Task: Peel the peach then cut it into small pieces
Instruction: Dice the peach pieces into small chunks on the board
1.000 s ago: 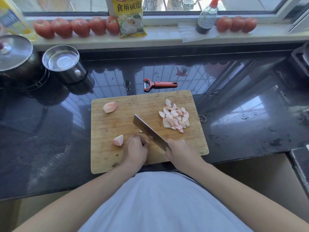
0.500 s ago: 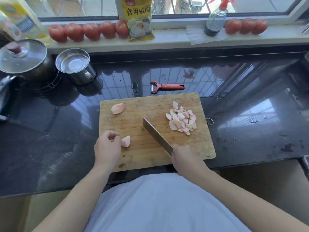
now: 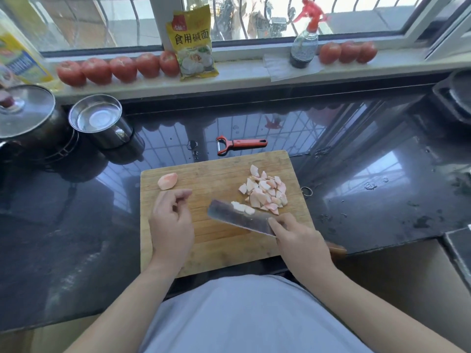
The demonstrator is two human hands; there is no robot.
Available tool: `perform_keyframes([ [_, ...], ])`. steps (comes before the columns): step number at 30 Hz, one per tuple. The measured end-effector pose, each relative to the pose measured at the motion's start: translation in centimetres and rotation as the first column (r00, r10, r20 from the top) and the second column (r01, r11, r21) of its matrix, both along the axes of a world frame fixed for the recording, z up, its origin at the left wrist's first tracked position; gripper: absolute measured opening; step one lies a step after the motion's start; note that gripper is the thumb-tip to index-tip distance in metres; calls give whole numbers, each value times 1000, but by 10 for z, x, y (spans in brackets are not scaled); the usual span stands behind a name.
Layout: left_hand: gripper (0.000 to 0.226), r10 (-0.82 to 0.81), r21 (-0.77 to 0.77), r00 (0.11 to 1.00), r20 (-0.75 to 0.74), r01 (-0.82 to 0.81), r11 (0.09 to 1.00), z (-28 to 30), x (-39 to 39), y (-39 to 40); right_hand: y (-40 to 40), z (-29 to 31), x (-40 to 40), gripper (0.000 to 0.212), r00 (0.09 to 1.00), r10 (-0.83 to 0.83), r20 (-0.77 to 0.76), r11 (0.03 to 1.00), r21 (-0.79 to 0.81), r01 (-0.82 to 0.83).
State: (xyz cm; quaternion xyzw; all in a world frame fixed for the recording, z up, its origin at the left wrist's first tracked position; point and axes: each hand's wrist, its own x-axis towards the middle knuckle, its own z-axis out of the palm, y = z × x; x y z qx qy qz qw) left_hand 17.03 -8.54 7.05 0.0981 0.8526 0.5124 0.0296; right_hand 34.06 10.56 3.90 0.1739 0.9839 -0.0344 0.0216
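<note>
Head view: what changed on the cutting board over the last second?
The small wedge near the left hand is gone; fresh cut bits now lie on the knife blade, tilted flat toward the pile of pieces. The left hand has let go and hovers with loosely curled fingers. The right hand still grips the knife. The far wedge, peeler and cutting board stayed put.

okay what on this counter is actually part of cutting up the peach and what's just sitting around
In use: knife, cutting board, uncut peach chunk, cut pieces, peeler.

Lying about: tomatoes, yellow packet, spray bottle, steel cup, lidded pot.
</note>
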Motion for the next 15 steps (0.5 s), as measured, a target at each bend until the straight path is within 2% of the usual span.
perform_keyframes([
  [2, 33, -201, -44, 979, 10, 202, 978, 4, 0, 18, 6, 1, 5, 48, 998, -4, -59, 994, 113, 11],
  [3, 36, -357, -123, 933, 54, 361, 925, 0, 0, 29, 9, 2, 6, 50, 997, -13, -76, 990, 138, 23],
  [4, 38, -520, -221, 844, 133, 537, 814, -6, 3, 42, 11, 1, 6, 51, 996, -19, -85, 988, 154, 32],
  [5, 39, -647, -320, 730, 220, 681, 659, -14, 7, 56, 13, 0, 7, 52, 996, -23, -91, 985, 169, 39],
  [6, 40, -720, -416, 638, 272, 753, 510, -22, 12, 70, 14, 0, 7, 52, 996, -29, -83, 983, 179, 44],
  [7, 40, -765, -489, 577, 286, 775, 401, -30, 15, 83, 15, 0, 6, 50, 996, -35, -76, 980, 190, 49],
  [8, 39, -781, -517, 557, 282, 774, 365, -35, 15, 94, 16, 0, 6, 49, 996, -39, -75, 977, 205, 54],
  [13, 37, -742, -463, 577, 343, 791, 400, -43, -5, 128, 22, -3, 15, 47, 995, -90, -31, 969, 227, 95],
  [15, 41, -697, -315, 629, 345, 777, 545, -30, -13, 121, 21, -3, 20, 46, 994, -106, -35, 974, 199, 111],
])
